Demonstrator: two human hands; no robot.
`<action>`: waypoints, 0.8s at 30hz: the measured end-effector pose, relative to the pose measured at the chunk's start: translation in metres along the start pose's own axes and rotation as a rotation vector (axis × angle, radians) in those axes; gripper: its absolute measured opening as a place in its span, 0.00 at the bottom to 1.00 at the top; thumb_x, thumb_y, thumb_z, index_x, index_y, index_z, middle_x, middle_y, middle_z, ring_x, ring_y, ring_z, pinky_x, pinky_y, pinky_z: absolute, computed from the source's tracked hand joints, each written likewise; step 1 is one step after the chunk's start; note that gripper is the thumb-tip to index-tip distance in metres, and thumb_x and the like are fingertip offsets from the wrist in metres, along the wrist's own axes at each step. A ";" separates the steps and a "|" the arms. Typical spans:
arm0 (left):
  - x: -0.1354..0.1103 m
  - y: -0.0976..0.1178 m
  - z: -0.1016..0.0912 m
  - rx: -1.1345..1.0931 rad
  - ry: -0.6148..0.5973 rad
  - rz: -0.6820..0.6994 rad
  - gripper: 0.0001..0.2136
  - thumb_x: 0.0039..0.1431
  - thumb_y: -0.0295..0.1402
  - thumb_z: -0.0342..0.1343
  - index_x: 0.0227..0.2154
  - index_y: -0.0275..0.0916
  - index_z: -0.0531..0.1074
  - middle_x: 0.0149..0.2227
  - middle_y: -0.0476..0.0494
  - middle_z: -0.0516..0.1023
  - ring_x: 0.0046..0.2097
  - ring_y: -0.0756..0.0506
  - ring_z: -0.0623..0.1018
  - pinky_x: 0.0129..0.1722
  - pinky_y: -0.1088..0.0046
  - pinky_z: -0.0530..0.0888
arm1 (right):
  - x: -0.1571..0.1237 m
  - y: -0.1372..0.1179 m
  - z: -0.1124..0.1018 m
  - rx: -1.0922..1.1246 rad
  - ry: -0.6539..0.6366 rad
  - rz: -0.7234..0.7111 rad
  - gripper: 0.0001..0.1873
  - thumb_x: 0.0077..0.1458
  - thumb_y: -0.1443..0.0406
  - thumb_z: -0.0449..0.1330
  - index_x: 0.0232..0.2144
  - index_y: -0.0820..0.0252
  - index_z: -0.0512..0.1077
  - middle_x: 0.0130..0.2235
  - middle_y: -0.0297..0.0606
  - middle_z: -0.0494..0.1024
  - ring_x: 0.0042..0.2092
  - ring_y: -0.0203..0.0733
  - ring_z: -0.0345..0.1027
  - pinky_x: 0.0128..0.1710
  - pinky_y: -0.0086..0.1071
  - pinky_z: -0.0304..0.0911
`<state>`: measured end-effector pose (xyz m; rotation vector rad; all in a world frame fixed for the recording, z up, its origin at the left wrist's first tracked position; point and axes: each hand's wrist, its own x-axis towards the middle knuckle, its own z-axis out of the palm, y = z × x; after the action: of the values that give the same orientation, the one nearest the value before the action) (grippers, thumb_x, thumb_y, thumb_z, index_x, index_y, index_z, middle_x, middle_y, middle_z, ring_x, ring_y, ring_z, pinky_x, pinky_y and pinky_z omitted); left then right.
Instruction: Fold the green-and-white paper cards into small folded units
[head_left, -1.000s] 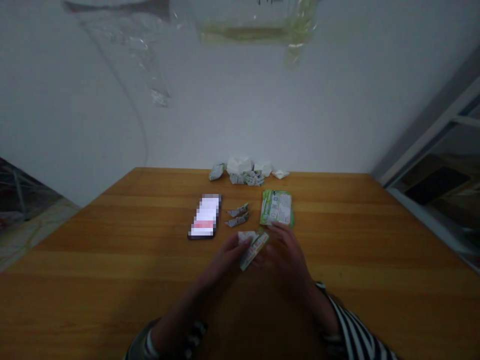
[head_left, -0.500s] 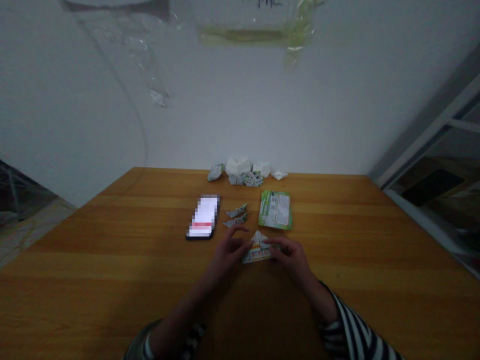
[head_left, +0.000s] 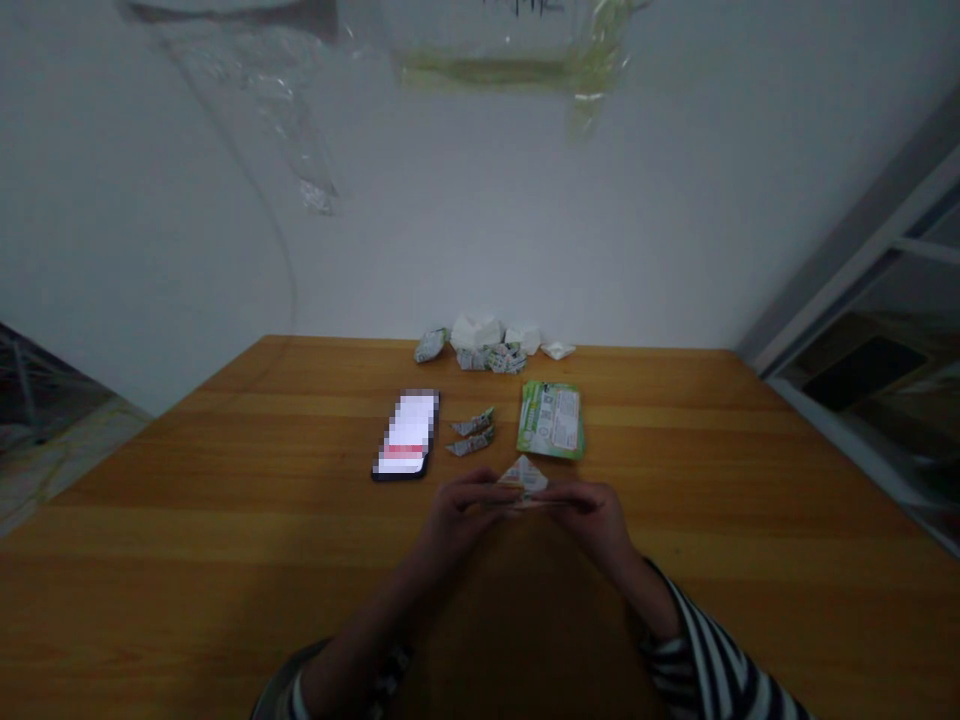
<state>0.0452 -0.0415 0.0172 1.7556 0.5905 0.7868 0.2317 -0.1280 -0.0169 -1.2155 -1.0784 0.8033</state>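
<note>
Between my two hands is a folded piece of printed paper (head_left: 525,474), its pointed top facing away from me. My left hand (head_left: 461,515) pinches its left side between thumb and fingers. On the other side, my right hand (head_left: 592,512) pinches the right part the same way. The fingers cover both ends of the paper. Just beyond my left hand lie two small folded paper pieces (head_left: 471,432). A stack of green and white printed leaflets (head_left: 552,420) rests beyond my right hand.
A phone (head_left: 405,435) with a lit, blurred screen lies left of the folded pieces on the wooden table (head_left: 225,500). Crumpled white and printed papers (head_left: 480,345) sit along the back edge against the white wall (head_left: 480,220). A shelf frame (head_left: 847,265) stands at the right.
The paper has tilted or folded so its lower printed part no longer shows. My left fingers, raised before, now close on it. The things on the table stay put.
</note>
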 end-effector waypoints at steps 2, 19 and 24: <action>0.000 0.002 0.001 0.018 0.065 0.000 0.06 0.50 0.28 0.64 0.31 0.42 0.82 0.35 0.44 0.80 0.38 0.45 0.79 0.39 0.73 0.73 | -0.001 -0.002 0.004 0.002 0.050 0.007 0.05 0.40 0.63 0.71 0.25 0.56 0.81 0.28 0.38 0.83 0.30 0.44 0.78 0.33 0.33 0.73; -0.002 0.003 0.022 -0.320 0.232 -0.315 0.17 0.51 0.38 0.63 0.42 0.36 0.74 0.26 0.46 0.81 0.27 0.47 0.78 0.28 0.74 0.73 | -0.004 -0.017 0.030 0.186 0.235 0.147 0.18 0.50 0.55 0.64 0.40 0.57 0.68 0.23 0.32 0.79 0.24 0.40 0.74 0.25 0.31 0.71; -0.002 -0.003 0.019 -0.288 0.191 -0.267 0.15 0.56 0.40 0.58 0.42 0.36 0.74 0.30 0.45 0.80 0.27 0.48 0.77 0.29 0.74 0.73 | -0.004 -0.013 0.028 0.121 0.215 0.141 0.14 0.51 0.56 0.63 0.36 0.60 0.74 0.27 0.35 0.79 0.26 0.40 0.74 0.27 0.30 0.71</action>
<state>0.0588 -0.0538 0.0098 1.3162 0.7807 0.8114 0.2027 -0.1255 -0.0053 -1.2539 -0.7653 0.8131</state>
